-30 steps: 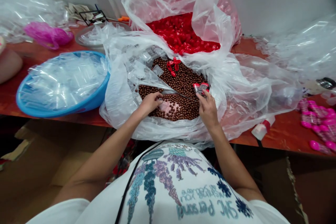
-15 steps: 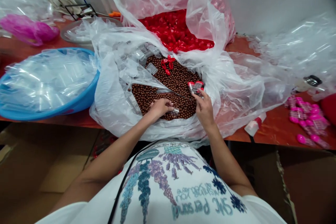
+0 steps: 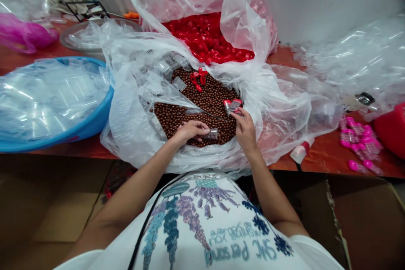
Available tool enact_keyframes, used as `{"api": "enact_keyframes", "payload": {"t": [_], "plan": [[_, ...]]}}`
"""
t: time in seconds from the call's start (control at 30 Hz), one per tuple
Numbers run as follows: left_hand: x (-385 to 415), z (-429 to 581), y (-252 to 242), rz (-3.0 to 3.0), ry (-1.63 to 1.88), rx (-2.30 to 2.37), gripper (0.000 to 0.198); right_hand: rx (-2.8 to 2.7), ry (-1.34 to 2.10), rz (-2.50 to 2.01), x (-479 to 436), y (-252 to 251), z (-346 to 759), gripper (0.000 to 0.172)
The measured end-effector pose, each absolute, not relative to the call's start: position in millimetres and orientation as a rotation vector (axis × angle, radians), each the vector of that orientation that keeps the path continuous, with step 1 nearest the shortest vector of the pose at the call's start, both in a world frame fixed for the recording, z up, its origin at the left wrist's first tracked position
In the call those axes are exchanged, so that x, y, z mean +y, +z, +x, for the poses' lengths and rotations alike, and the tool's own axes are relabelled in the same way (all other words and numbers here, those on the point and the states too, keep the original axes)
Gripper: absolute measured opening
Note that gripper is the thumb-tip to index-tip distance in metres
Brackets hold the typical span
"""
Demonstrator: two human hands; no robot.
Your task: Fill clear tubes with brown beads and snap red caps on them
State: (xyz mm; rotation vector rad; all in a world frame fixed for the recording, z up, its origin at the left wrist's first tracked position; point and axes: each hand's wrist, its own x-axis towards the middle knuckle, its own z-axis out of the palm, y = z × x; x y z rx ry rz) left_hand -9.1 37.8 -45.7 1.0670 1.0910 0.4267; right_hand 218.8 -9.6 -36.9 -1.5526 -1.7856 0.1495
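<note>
My left hand (image 3: 192, 130) is closed on a small clear plastic tube (image 3: 211, 133), which lies on its side just above the brown beads (image 3: 218, 88). The beads fill an opened white plastic bag (image 3: 122, 105). At the right side of the beads, my right hand (image 3: 245, 128) has its fingers bent together. Its fingertips touch the lower ends of small clear tubes with red caps (image 3: 234, 104); whether they grip one is hidden. Loose red caps (image 3: 198, 79) lie on the beads farther back. A clear plastic sheet (image 3: 177, 95) rests across the beads, with more clear tubes (image 3: 163, 66) behind it.
A blue basin (image 3: 106, 105) of clear plastic pieces stands at left. Behind is a bag of red caps (image 3: 211, 46). To the right are clear plastic bags (image 3: 357, 55), pink-capped tubes (image 3: 360, 137), a white-and-red object (image 3: 300, 152) and a red container (image 3: 392, 128). Cardboard boxes (image 3: 367, 215) stand below the table edge.
The view has shifted slightly, moving the scene left. The clear tube in my left hand has turned more level and shows more fully. My right hand stays by the red-capped tubes.
</note>
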Motion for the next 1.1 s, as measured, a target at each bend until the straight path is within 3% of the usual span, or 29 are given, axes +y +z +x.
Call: {"api": "enact_keyframes", "payload": {"t": [0.33, 0.6, 1.1], "plan": [[26, -30, -30, 0.665, 0.623, 0.916, 0.033, -1.854, 0.298, -1.374, 42, -21, 189, 0.037], [22, -49, -23, 0.514, 0.861, 0.985, 0.021, -1.966, 0.374, -1.38, 123, -26, 151, 0.037], [16, -63, -13, 0.489, 1.032, 0.889, 0.04, -2.088, 0.284, -1.589, 147, -28, 120, 0.021]]}}
